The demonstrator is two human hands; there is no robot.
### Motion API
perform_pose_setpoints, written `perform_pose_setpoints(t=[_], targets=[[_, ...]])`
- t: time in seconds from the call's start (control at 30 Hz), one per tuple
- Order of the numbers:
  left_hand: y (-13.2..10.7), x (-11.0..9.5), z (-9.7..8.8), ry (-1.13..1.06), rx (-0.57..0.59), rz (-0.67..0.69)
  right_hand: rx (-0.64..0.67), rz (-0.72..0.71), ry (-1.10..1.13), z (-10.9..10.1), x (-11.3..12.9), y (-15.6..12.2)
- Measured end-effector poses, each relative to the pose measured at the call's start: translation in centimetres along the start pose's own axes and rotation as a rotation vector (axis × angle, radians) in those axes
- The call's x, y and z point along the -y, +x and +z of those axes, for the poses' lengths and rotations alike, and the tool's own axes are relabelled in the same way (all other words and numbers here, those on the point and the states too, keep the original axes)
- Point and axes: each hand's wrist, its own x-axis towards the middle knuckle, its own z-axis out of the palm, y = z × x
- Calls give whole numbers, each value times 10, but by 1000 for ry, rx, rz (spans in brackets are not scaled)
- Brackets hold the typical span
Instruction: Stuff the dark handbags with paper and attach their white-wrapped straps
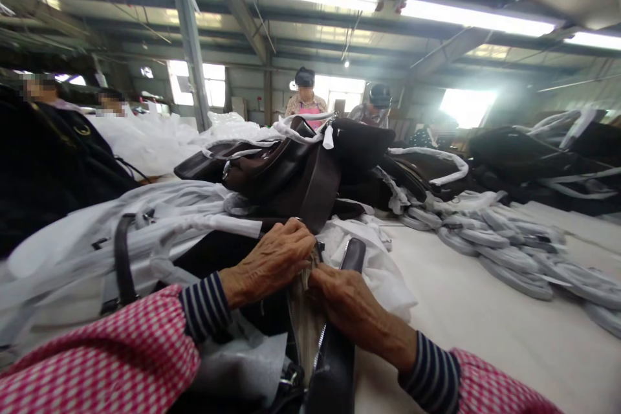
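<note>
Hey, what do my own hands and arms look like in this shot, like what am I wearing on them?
Both your left hand and right hand are bare, without gloves. Your left sleeve and right sleeve are loose, in pink and white checks. Dark cuffs with pale stripes show at both wrists.

We cannot tell which part of the dark bag (332, 362) the left hand (272, 262) and right hand (356, 310) pinch, since their curled fingers hide it. We lose the bag's near end below the bottom edge, which also crops both checked sleeves (107, 356). The left edge cuts a black bag (53, 168), the right edge some grey coils (509, 246). Piled bags (315, 174) hide the hands of the co-worker in pink (308, 110) from us.
</note>
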Motion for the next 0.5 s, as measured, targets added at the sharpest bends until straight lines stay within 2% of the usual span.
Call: perform_pose_setpoints(t=[0.1,0.23,0.37,0.5], targets=[[4,0,7,-6,-97,-113,-1,46,-265,4,-8,16],[2,3,21,-76,-226,-183,-46,199,-397,10,-15,44],[2,8,17,-13,-236,-181,-105,245,-358,14,-17,55],[6,12,0,-107,-175,-258,-85,267,-316,-6,-21,43]])
